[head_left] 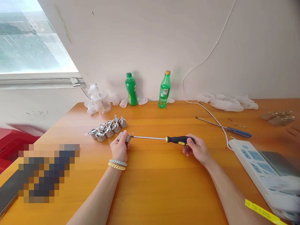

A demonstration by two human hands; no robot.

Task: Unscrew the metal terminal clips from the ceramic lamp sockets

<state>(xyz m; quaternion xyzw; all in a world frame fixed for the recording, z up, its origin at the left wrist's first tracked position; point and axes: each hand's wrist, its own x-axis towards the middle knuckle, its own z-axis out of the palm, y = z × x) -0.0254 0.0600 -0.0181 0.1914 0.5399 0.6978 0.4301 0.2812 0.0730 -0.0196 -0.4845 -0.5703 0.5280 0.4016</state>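
Note:
My left hand, with two coiled bands at the wrist, is closed around a small grey-brown cylindrical part with metal on its right end. A screwdriver with a black and yellow handle lies in the closed fingers of my right hand. Its shaft points left, level over the table, and the tip meets or nearly meets the metal end of the part; exact contact is too small to tell. Left of my left hand stands a group of several similar cylindrical parts with metal strips on top.
Two green bottles stand by the wall among white foam nets. A blue-handled screwdriver lies right, near a white power strip and cable. More parts and another person's hand are far right.

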